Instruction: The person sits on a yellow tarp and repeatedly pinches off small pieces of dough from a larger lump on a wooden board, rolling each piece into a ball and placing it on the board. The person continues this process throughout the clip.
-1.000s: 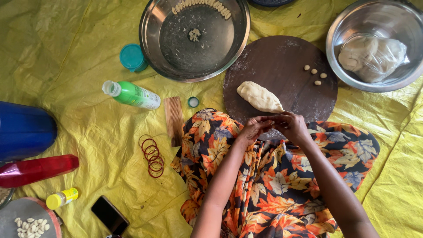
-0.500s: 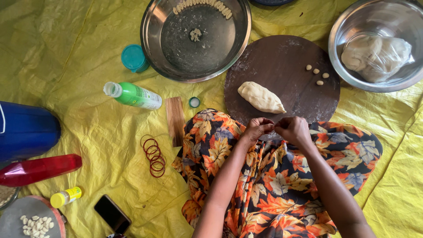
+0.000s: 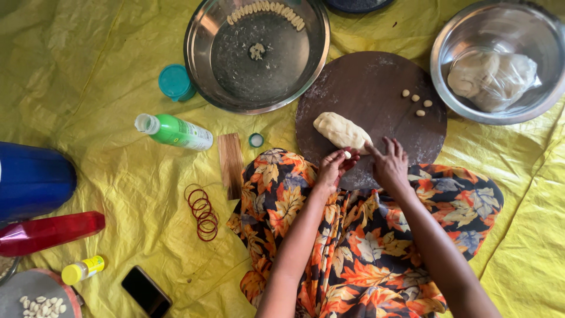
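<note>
Head view shows our left hand (image 3: 333,168) pinching a tiny dough bit (image 3: 347,155) over our lap. Our right hand (image 3: 389,164) lies open on the round board (image 3: 376,88), beside the dough lump (image 3: 341,130). The bit could slip onto our flowery cloth (image 3: 365,247). Before, both hands were together.

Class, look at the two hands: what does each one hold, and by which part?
The left hand pinches a small dough piece at its fingertips. The right hand holds nothing; its fingers reach to the dough log on the round board.
</note>
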